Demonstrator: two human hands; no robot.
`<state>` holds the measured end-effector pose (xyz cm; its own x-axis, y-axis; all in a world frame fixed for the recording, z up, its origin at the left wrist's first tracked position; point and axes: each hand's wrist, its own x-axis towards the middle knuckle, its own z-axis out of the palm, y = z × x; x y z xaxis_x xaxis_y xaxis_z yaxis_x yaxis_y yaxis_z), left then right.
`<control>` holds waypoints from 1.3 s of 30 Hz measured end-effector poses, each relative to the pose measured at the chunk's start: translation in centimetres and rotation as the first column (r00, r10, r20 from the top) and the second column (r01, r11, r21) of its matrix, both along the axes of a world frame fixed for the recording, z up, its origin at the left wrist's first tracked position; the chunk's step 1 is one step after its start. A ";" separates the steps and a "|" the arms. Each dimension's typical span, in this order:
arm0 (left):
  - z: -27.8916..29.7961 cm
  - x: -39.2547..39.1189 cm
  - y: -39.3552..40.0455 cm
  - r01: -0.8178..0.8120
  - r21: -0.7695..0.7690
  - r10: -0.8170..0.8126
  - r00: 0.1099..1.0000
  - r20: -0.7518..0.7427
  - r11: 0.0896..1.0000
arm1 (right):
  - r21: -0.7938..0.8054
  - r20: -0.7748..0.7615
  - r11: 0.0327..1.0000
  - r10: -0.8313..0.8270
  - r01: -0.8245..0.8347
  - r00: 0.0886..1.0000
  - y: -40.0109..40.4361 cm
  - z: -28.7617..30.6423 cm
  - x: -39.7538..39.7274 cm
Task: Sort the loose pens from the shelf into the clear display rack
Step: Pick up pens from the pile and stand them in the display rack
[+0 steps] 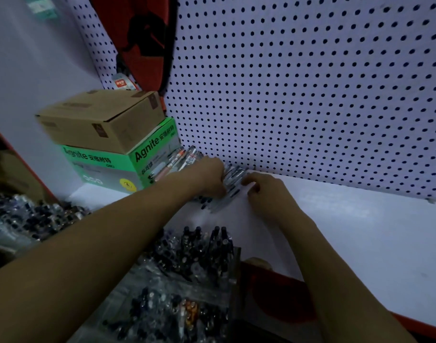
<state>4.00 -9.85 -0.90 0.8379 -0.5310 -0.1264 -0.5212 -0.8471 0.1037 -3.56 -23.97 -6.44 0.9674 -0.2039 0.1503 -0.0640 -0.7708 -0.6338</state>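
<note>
Pens are lying bunched on the shelf, long axes running toward the pegboard; left hand is gripping them, right hand is pinching beside the green "Agnite" box.

— That back panel, what colour do you make it?

— White, dotted all over with rows of dark holes. The shelf under it is plain white with a red front edge.

— And the boxes in the corner?

— A brown cardboard box sits on a green box with white lettering, grey lower down, with a yellow round sticker.

— The pens?

— The loose pens look clear with dark caps. The clear display rack is full of dark blue and black tops.
</note>
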 end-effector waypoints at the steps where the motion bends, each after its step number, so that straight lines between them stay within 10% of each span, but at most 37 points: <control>1: -0.1 -0.1 -0.1 -0.007 0.006 0.007 1.000 0.006 1.000 | -0.009 -0.009 1.000 0.008 -0.008 1.000 0.0 -0.1 0.0; 14: 0.7 -0.3 1.9 -0.132 -0.272 0.136 0.991 -0.003 0.953 | -0.227 -0.080 0.971 -0.090 0.070 0.993 0.3 -0.1 -0.2; 25: 2.1 -1.9 2.0 -0.286 -0.447 0.184 0.948 -0.258 0.848 | -0.009 -0.061 0.966 -0.258 0.258 0.964 1.2 0.8 -0.7; 32: 6.1 -4.5 4.5 -0.614 -0.681 -0.012 0.739 -0.674 0.399 | 0.552 0.095 0.831 -0.140 0.065 0.986 2.3 4.5 -0.8; 39: 8.3 -9.9 9.7 -0.576 -0.809 0.020 0.816 -0.578 0.117 | 0.671 0.246 0.712 0.049 -0.207 0.968 6.8 11.6 -4.1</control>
